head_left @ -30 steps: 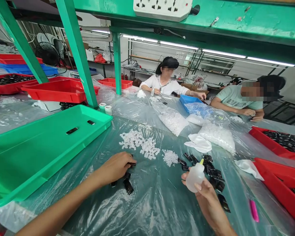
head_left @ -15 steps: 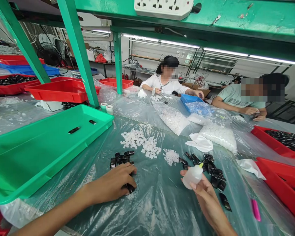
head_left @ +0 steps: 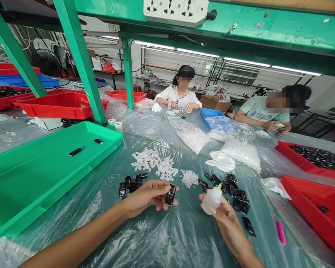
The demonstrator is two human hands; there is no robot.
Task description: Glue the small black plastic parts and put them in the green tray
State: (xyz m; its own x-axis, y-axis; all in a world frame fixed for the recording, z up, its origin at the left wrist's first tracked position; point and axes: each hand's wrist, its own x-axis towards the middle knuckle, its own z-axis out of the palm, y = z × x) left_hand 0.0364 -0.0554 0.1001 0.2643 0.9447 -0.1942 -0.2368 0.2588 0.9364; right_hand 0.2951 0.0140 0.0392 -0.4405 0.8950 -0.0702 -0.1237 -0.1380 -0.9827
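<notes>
Between the thumb and fingers of my left hand (head_left: 147,197) is a glossy black plastic casing (head_left: 171,194), raised above the plastic-covered table. My right hand (head_left: 226,216) is closed around a translucent squeeze bottle (head_left: 211,201) with a yellow tip, tilted slightly to the right. Behind my left hand lies a group of black casings (head_left: 132,182). Another pile of black casings (head_left: 238,195) is beyond and right of my right hand. White plastic pieces (head_left: 153,162) and a heap of smaller white bits (head_left: 189,178) lie beyond the hands.
A long green tray (head_left: 53,178) at the left contains two black casings. Red trays (head_left: 315,201) stand at the right, near a pink pen-like object (head_left: 280,233). Bags of white pieces (head_left: 241,152) lie farther back. Two people sit across the table. A green frame (head_left: 78,59) rises at the left.
My left hand has lifted a black casing from the table and moved it right, toward the bottle. My right hand keeps hold of the bottle. The camera view has shifted slightly.
</notes>
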